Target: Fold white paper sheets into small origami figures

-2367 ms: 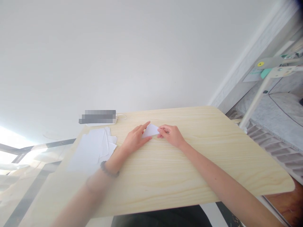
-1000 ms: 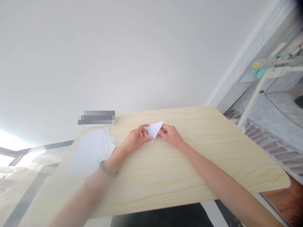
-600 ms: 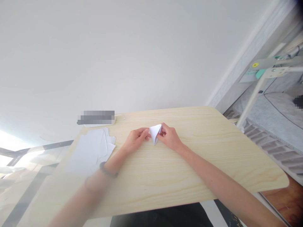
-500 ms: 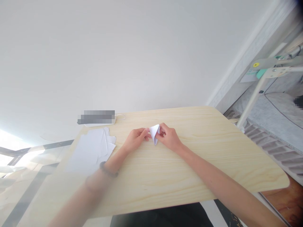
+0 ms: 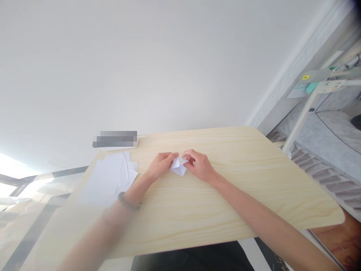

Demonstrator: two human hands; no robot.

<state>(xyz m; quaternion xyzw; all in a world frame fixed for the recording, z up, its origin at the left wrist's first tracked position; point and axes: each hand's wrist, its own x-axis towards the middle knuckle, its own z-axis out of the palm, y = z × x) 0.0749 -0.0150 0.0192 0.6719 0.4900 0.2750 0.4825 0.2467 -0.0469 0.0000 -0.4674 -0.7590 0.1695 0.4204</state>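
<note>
A small piece of folded white paper [image 5: 178, 168] is held between my two hands, just over the middle of the table. My left hand [image 5: 162, 164] pinches its left side, thumb on top. At its right corner, my right hand [image 5: 198, 164] has thumb and fingertips closed on the paper. Creased facets show on the side facing me, with a fold standing out toward the right. Parts of its edges are covered by my fingers.
White paper sheets [image 5: 104, 178] lie in a loose pile on the left of the wooden table [image 5: 225, 203]. Behind them stands a blurred-out box-like object [image 5: 115, 140] with a white cable. A wall rises at the back; a white metal frame [image 5: 301, 116] stands to the right.
The folded paper has turned from an upright, narrow triangle to a wider, flatter shape with more facets showing. It sits slightly further left, and my right fingers have shifted left with it.
</note>
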